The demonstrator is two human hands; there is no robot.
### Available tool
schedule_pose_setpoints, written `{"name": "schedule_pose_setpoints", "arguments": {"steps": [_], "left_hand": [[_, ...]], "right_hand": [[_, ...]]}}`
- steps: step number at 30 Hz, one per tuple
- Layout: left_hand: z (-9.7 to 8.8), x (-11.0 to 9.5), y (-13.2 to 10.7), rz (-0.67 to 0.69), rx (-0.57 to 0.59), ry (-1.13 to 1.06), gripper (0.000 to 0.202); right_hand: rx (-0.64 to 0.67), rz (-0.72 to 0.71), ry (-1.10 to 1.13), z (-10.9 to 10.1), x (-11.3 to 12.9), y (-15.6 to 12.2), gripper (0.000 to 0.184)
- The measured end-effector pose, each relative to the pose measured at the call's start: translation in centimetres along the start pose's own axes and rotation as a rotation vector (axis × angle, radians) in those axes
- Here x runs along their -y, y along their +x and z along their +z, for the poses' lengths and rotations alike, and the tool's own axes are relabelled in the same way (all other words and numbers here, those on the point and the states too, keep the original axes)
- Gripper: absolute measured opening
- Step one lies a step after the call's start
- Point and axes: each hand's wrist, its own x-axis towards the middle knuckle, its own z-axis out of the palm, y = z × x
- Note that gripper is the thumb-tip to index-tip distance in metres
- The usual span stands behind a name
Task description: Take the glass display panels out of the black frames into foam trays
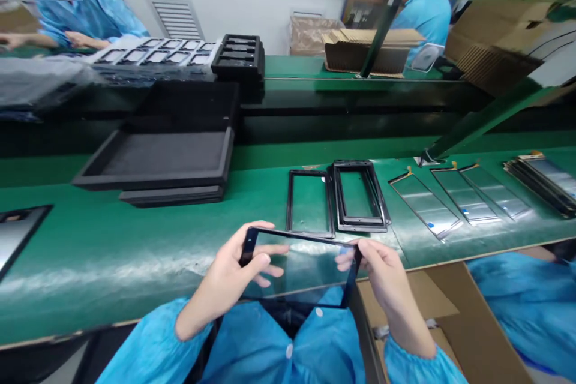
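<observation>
Panel of clear black-bordered rectangular glass [306,273]
Your left hand [230,273] and right hand [383,261] pinch its ends; probably light, stiff, fragile (maybe slippery): hold by edges.

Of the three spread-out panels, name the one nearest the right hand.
The leftmost panel, next to the black frames; the other two lie farther from the right hand.

The dark border of the glass panel [306,273] hides stretches of the fingers on both the left hand [234,270] and the right hand [380,267]. The bottom edge cuts off the blue sleeves [148,342]; the left edge slices a dark-edged plate [18,239], the right edge a stack of screens [546,183]. Upper left, a co-worker's [96,6] head is pixelated — unreadable. Pieces [238,62] in the slotted black tray [260,55] — too small to tell.
</observation>
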Motion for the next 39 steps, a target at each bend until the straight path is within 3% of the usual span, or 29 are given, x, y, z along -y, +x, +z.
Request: {"name": "schedule_pose_setpoints", "arguments": {"steps": [6, 11, 16, 18, 21, 23, 26, 33, 36, 39], "left_hand": [[1.1, 1.0, -0.8, 0.004, -0.090, -0.044, 0.067], [1.1, 1.3, -1.0, 0.004, -0.106, -0.056, 0.064], [0.6, 2.0, -0.6, 0.039, -0.101, 0.018, 0.053], [0.1, 2.2, -0.1, 0.185, -0.133, 0.147, 0.051], [-0.7, 1.6, 0.9, 0.584, -0.189, 0.581, 0.058], [-1.1, 0.8, 1.6, 0.797, -0.077, 0.885, 0.045], [-1.3, -0.3, 2.7, 0.948, 0.131, 1.034, 0.023], [-0.7, -0.8, 2.4, 0.915, 0.202, 1.056, 0.032], [0.4, -0.5, 2.1, 0.780, 0.318, 1.031, 0.036], [1.5, -0.1, 2.3, 0.546, 0.373, 0.783, 0.039]], "right_hand": [[-0.152, -0.135, -0.055, 2.1, 0.0, -0.4, 0.054], [-0.233, -0.201, -0.076, 2.5, -0.5, -0.9, 0.050], [-0.113, -0.199, -0.014, 2.6, -0.5, -1.4, 0.039], [-0.099, -0.194, -0.046, 2.7, -0.3, -1.8, 0.034], [-0.124, -0.203, -0.096, 3.1, -0.2, -2.6, 0.029], [-0.136, -0.216, -0.122, 3.4, -0.2, -3.0, 0.028], [-0.156, -0.229, -0.148, 3.8, -0.3, -3.5, 0.028], [-0.127, -0.180, -0.157, 3.7, -0.2, -3.5, 0.029], [0.027, -0.168, -0.116, 4.4, 0.1, -2.9, 0.027], [0.208, -0.112, -0.034, 4.9, 0.2, -2.1, 0.039]]}}
